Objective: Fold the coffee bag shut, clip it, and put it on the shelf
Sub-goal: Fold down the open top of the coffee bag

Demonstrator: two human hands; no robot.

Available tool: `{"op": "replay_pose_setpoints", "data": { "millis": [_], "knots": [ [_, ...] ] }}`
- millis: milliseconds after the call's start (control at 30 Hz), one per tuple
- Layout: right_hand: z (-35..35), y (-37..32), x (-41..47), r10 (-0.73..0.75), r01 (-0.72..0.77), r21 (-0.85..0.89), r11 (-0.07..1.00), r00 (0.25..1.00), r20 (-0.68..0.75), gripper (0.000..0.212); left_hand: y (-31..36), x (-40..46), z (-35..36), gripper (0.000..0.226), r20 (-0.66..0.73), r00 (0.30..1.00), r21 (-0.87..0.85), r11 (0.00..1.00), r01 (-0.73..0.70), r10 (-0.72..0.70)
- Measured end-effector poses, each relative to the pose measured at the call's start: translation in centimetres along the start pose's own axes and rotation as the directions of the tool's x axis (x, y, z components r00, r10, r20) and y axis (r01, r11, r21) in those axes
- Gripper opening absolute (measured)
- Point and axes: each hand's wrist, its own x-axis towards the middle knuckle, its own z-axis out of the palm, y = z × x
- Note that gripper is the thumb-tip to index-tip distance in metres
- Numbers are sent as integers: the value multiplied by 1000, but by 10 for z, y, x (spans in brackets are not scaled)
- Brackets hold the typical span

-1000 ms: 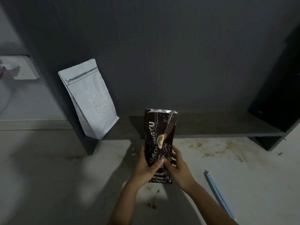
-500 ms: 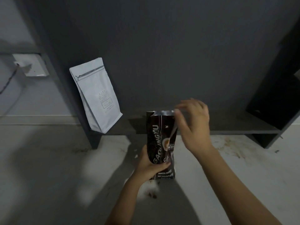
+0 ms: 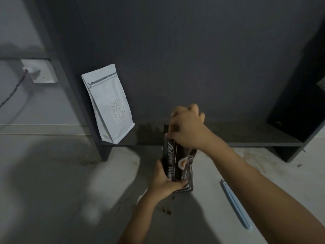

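A dark shelf [image 3: 246,136] runs low along the dark back panel above a pale, stained floor [image 3: 52,182]. At the shelf's left end a white pouch [image 3: 109,106] leans against the side panel. The dark coffee bag [image 3: 177,164] stands upright on the floor just before the shelf's front edge, near its middle. The right hand [image 3: 186,129] is clenched over the bag's top, and the left hand [image 3: 166,180] grips its lower part. A pale blue clip [image 3: 235,203] lies on the floor to the right, apart from the bag.
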Motion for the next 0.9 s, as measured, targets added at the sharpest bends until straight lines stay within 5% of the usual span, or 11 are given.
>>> {"op": "replay_pose_setpoints", "data": {
  "millis": [67,300,433,667,800,900],
  "knots": [
    [-6,10,-2,93,-81,186,979,994,-56,16,-4,0,-2,82,-27,999,11,1000,-21,21],
    [8,66,-8,81,-28,215,976,967,-242,28,-11,4,-17,68,108,994,-93,995,27,-17],
    [18,76,-14,78,-60,196,979,993,-87,29,-10,10,-27,61,164,983,-96,990,99,-82],
    [33,76,-14,98,-62,206,977,981,-169,18,-6,16,-39,47,194,976,-17,994,107,-102],
    [34,80,-17,133,-84,193,978,958,-254,16,-7,13,-33,57,20,999,-57,998,-32,34],
    [36,80,-22,161,-116,168,979,944,-287,22,-18,-3,-15,87,-145,988,-162,984,-77,53]
  ]
}}
